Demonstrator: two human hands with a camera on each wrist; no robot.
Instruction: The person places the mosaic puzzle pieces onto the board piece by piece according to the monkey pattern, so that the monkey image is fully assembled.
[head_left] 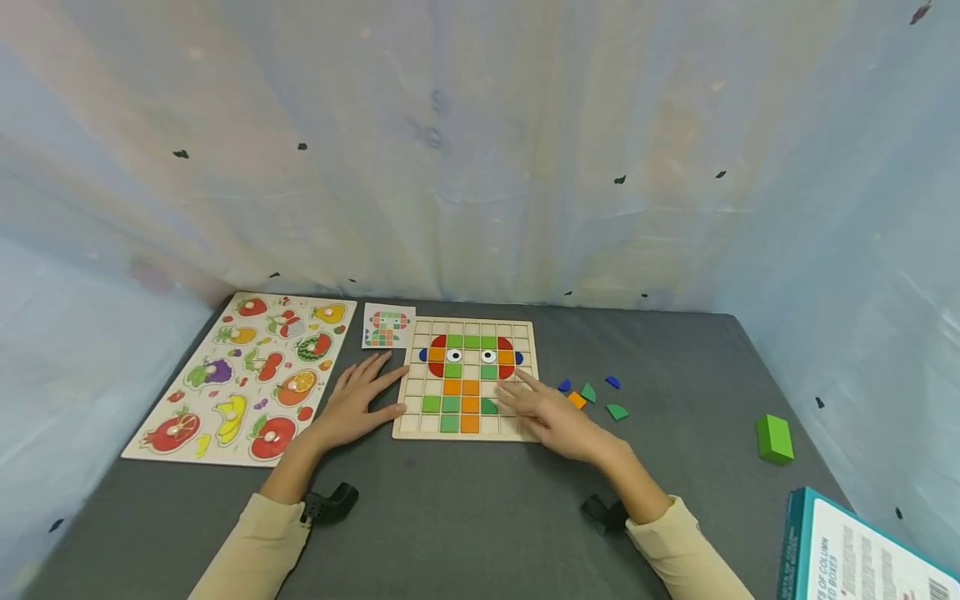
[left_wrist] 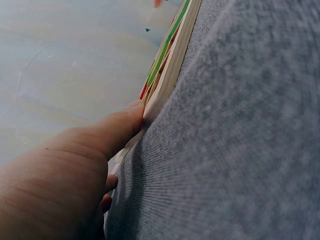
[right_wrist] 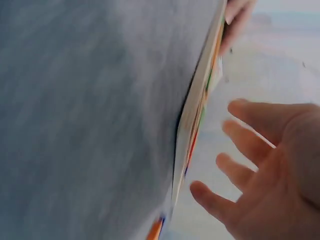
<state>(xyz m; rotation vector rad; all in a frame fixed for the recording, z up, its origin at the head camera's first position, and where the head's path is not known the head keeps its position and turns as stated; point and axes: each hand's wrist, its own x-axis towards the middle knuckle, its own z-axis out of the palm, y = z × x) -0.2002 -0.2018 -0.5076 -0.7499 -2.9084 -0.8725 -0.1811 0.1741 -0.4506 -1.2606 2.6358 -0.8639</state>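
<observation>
A wooden grid board (head_left: 510,322) lies on the table with red, green, orange and blue pieces and two eye pieces set in it. My left hand (head_left: 356,404) lies at the board's left side, fingers spread. Its thumb touches the board's edge (left_wrist: 167,75) in the left wrist view. Over the board's right part is my right hand (head_left: 551,421), fingers apart and holding nothing. In the right wrist view its fingers (right_wrist: 240,172) stand clear of the board (right_wrist: 186,125). A green quarter-round piece (head_left: 489,407) sits in the grid near its fingertips.
Right of the board lie loose pieces: an orange one (head_left: 577,400), green ones (head_left: 617,412) and blue ones (head_left: 612,382). A pattern card (head_left: 410,312) touches the board's upper left. Farther out are a fruit puzzle (head_left: 255,400), a green block (head_left: 774,439) and a teal-and-white box (head_left: 862,550).
</observation>
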